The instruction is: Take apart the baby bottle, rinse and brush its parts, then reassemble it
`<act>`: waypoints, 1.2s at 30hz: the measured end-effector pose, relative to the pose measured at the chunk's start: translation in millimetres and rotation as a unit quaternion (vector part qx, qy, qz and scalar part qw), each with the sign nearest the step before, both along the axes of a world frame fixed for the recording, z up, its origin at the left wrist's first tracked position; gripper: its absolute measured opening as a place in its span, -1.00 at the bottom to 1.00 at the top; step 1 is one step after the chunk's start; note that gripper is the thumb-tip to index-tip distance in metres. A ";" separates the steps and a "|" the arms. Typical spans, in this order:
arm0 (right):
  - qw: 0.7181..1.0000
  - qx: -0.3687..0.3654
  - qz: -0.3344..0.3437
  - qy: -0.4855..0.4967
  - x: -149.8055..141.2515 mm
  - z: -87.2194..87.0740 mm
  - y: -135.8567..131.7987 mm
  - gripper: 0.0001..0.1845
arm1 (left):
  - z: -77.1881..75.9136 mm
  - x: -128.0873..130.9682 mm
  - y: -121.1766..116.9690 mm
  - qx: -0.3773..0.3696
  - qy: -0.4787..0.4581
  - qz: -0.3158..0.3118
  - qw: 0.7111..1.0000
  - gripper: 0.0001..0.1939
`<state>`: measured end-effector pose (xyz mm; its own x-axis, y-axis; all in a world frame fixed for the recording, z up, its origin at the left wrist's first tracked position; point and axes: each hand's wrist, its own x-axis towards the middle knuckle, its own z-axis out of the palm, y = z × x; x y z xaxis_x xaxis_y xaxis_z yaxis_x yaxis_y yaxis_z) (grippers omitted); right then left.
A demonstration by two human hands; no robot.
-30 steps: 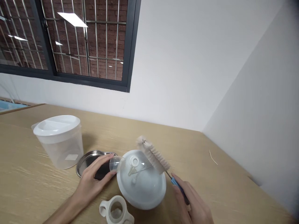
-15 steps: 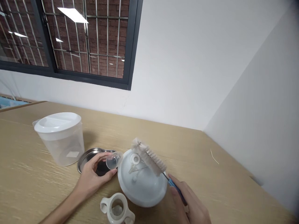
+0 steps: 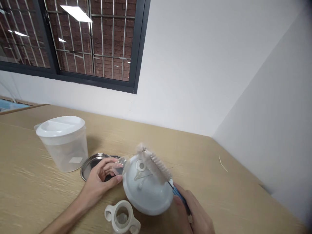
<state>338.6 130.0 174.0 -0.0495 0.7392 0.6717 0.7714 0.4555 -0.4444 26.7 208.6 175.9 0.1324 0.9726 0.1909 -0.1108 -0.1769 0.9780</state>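
My left hand is closed round a small clear plastic cup-like part, held just left of a white bowl and over a steel dish. My right hand grips the blue handle of a white bottle brush, whose bristles slant up and left over the bowl. Small clear parts lie inside the bowl.
A translucent plastic jug with a white lid stands at the left of the wooden table. A white two-handled bottle collar sits near the front edge. White walls meet in a corner to the right, close behind the table.
The left hand has turned the clear part a little and kept it beside the bowl. The brush has shifted slightly left and nearer, still over the bowl.
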 end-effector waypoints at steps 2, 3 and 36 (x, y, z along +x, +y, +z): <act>1.000 -0.004 -0.001 0.010 -2.9 -0.8 -3.4 -0.68 | -0.4 0.5 0.3 -0.028 0.001 -0.002 1.000 -0.57; 1.000 -0.004 0.002 0.009 -4.2 -2.1 -4.8 -0.67 | 0.1 0.9 0.3 -0.038 0.008 0.001 0.999 -0.58; 0.999 0.012 0.021 -0.033 -0.8 -0.2 -3.0 -0.68 | 14.6 4.2 -6.0 -0.169 -0.219 -0.059 0.959 -0.66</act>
